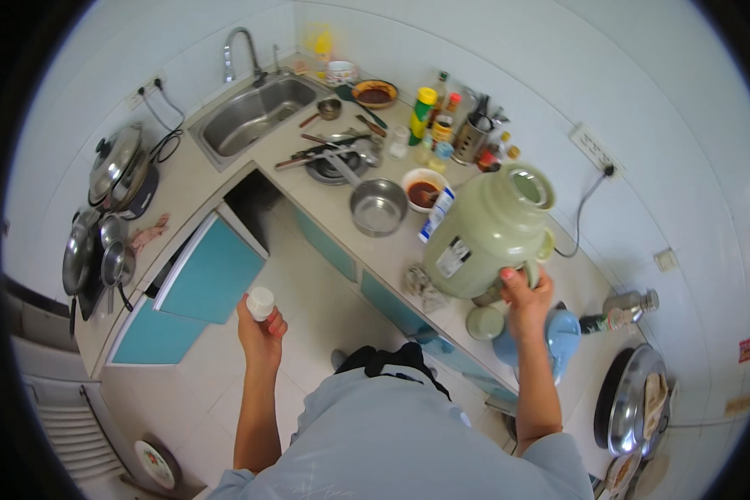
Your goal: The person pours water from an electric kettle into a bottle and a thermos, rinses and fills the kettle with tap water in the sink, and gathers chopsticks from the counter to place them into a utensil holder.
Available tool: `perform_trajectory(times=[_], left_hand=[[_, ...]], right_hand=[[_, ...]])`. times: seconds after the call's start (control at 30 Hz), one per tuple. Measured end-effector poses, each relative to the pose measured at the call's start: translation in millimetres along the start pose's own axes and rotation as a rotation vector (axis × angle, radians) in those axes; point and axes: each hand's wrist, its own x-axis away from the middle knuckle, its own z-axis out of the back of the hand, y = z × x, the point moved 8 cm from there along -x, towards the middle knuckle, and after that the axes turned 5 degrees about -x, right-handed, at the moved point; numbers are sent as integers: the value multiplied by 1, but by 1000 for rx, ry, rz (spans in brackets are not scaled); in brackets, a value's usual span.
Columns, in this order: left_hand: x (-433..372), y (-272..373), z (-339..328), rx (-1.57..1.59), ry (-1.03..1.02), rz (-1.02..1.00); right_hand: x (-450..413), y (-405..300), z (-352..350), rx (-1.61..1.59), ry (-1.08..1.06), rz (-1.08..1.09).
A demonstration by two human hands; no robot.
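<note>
My left hand [260, 336] is closed around a small white stopper [261, 302] and holds it over the floor, in front of the teal cabinet doors. With my right hand [529, 302] I grip the handle of a large pale green thermos flask [484, 231]. The flask is tilted, and its round mouth is uncovered. A label is stuck on its side. Just below it, a green cup-like lid [485, 323] sits on the counter. A blue plastic jug [564, 337] stands beside my right wrist, partly hidden by my forearm.
A steel saucepan [378, 207] and a bowl of red sauce [422, 187] lie near the counter's edge. Sauce bottles [442, 130] line the wall. One cabinet door [215, 269] hangs ajar at left. A steel sink [259, 115] fills the far corner. A large metal lid [639, 400] is at right.
</note>
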Motion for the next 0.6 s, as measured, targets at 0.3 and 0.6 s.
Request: perform_trajectory(times=[0.3, 0.6], left_hand=[[-23, 88, 134, 145, 281, -148], [-86, 141, 175, 281, 499, -269]], right_hand=[[-33, 60, -163, 81, -275, -93], [-135, 125, -345, 65, -431, -129]])
